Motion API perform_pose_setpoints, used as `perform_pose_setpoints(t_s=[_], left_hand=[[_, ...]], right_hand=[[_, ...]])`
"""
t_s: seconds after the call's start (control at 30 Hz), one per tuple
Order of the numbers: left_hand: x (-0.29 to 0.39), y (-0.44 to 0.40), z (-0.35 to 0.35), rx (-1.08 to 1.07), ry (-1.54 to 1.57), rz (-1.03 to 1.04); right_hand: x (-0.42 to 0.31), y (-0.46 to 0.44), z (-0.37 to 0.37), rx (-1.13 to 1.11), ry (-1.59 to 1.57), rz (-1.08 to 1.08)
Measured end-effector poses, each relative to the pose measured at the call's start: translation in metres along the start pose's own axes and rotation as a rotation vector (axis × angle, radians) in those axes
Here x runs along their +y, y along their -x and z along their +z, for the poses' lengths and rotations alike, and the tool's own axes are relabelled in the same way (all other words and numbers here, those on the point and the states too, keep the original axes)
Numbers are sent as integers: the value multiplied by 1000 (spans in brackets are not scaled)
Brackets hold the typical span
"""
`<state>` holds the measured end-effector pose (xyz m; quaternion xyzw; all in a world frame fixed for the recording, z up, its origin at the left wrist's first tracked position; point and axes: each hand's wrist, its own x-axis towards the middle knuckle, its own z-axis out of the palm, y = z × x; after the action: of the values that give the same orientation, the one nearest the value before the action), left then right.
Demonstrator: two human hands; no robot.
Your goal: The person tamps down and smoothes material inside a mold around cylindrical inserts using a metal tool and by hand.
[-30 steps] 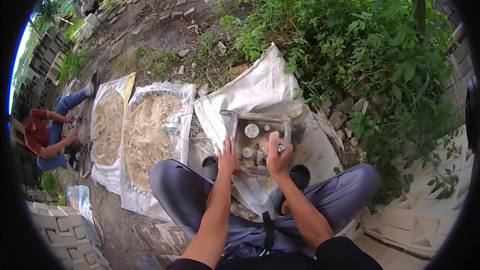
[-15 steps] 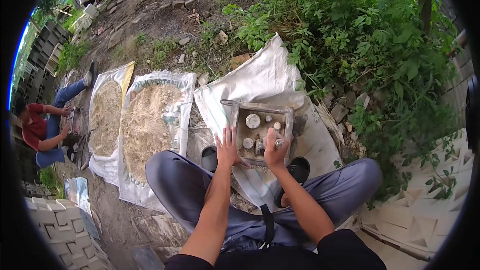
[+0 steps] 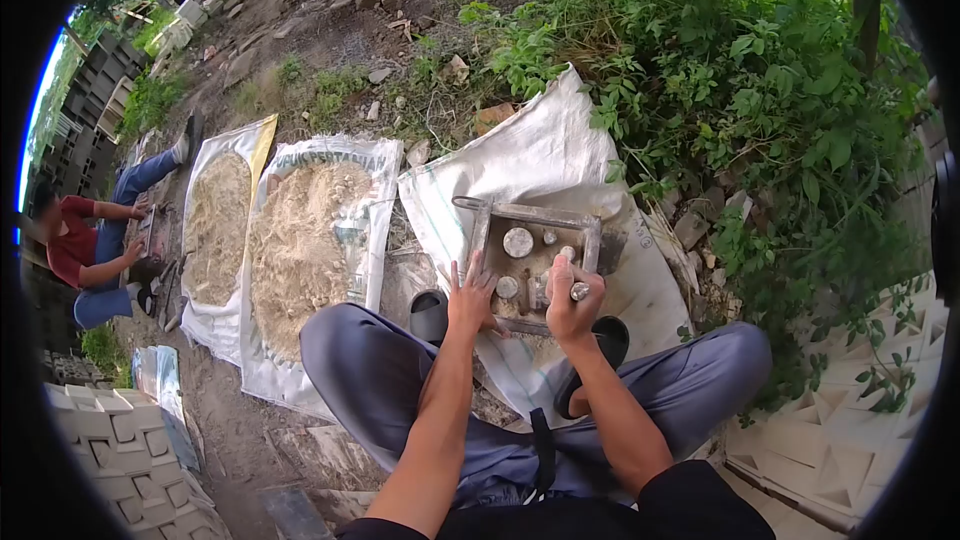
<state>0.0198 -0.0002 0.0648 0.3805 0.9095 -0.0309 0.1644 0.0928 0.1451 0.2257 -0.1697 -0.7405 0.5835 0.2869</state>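
A rectangular frame mould point(image 3: 537, 213) with worn, dusty sides lies on a white woven sack point(image 3: 520, 165) between my feet. Inside it, several round plugs stand up, the largest a pale disc point(image 3: 518, 242). My left hand point(image 3: 470, 295) rests over the mould's near left corner, fingers spread and holding nothing. Over the near right part of the mould, my right hand point(image 3: 574, 302) is closed round a metal tool with a rounded, shiny end point(image 3: 580, 290). Its lower part is hidden by the hand, so its kind is unclear.
To the left, two sacks carry sandy powder, a nearer heap point(image 3: 305, 230) and a farther heap point(image 3: 217, 225). A person in a red shirt point(image 3: 75, 240) sits beyond them. Green plants point(image 3: 740, 90) grow at the right; patterned pale blocks point(image 3: 835, 430) stand near my right knee.
The whole view has shifted slightly, with the mould now a little farther right. My right hand still grips the tool, and my left hand stays at the mould's corner.
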Motion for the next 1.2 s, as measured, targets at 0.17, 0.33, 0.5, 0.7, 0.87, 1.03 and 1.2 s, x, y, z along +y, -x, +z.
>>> perform_pose_setpoints(t_s=[0.17,0.33,0.5,0.7,0.87,1.03,1.2], left_hand=[[3,-1,5,47,61,-2],[0,-12,25,236,44,8],[1,-8,28,221,76,43],[2,-8,21,271,11,21],[7,0,-1,100,41,-12],[-2,-10,30,182,-124,-7],[2,-7,18,109,93,-10]], right_hand=[[37,11,17,-90,145,-162],[33,5,29,-220,90,-182],[21,-4,36,-135,100,-165],[37,-1,27,-42,30,-50],[8,19,30,-166,97,-216],[37,24,42,-318,129,-256],[17,14,22,-136,68,-88]])
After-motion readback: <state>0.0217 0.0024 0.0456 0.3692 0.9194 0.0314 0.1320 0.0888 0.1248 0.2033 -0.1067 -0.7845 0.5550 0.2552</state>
